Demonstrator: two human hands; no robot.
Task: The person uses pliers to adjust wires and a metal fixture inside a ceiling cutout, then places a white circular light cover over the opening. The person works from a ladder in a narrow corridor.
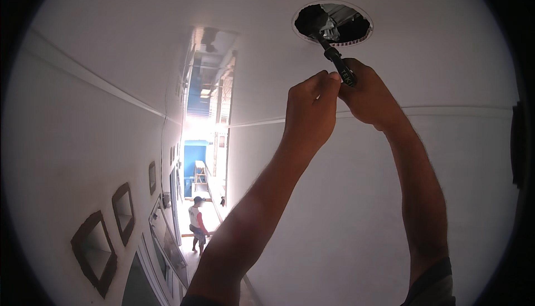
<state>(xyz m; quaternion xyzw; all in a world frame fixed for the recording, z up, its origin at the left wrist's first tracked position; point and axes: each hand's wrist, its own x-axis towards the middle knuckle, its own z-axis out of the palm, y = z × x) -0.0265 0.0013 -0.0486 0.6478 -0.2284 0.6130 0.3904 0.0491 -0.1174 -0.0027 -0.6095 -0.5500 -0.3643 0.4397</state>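
Both my arms reach up toward a round hole [361, 30] cut in the white ceiling. A black-handled hand tool [335, 60] slants up from my hands, its upper end inside the opening, where its kind cannot be made out. My right hand [366, 94] is wrapped around the lower handle. Close against it, my left hand [313, 103] is closed with curled fingers, its thumb tip beside the handle's end. Whatever lies inside the left fingers is hidden. Silvery metal framing [341, 15] shows inside the hole above the tool.
A white wall [329, 211] rises behind my arms. Square openings [95, 255] with brown edges line the left wall, above window frames [167, 242]. Down the bright passage a person [198, 222] in a cap stands near a wooden stepladder [199, 171].
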